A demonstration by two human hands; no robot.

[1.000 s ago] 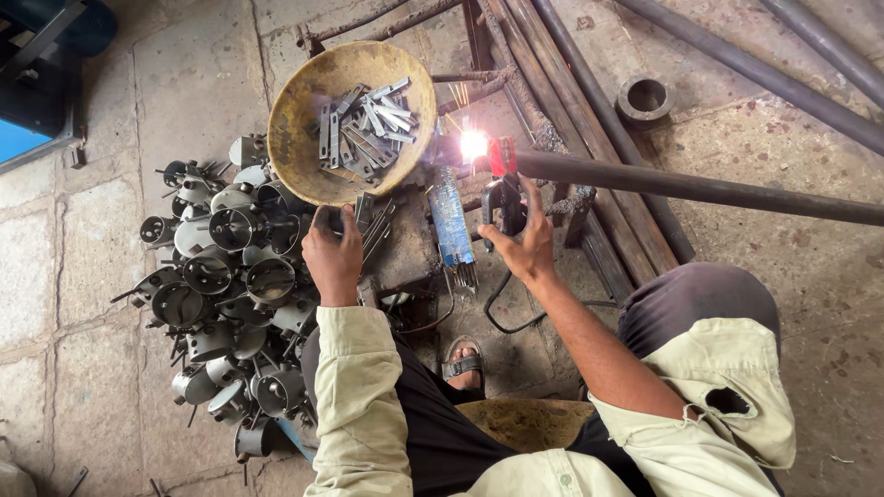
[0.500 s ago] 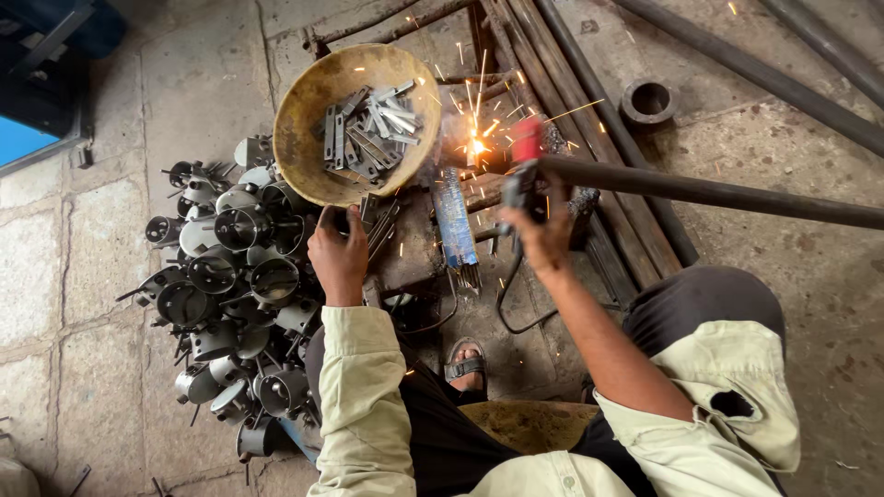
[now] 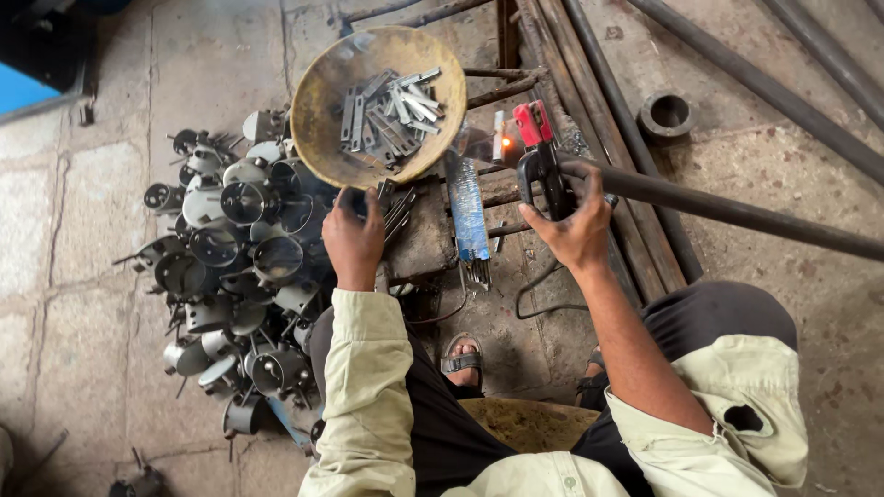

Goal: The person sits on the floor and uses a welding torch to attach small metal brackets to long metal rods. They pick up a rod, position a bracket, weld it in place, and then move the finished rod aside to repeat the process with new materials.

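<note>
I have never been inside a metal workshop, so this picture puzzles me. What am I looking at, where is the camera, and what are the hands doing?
The one view comes from a camera worn on the person's head, looking straight down at their own arms, knees and a sandalled foot on a stone floor.

The right hand grips a welding electrode holder with red jaws; a small orange glow shows beside its tip. The left hand rests at a small metal block, touching thin metal strips there.

Nearby lie a rusty round pan holding flat metal strips, a heap of round metal cups, a blue packet of rods, and long steel pipes.
</note>
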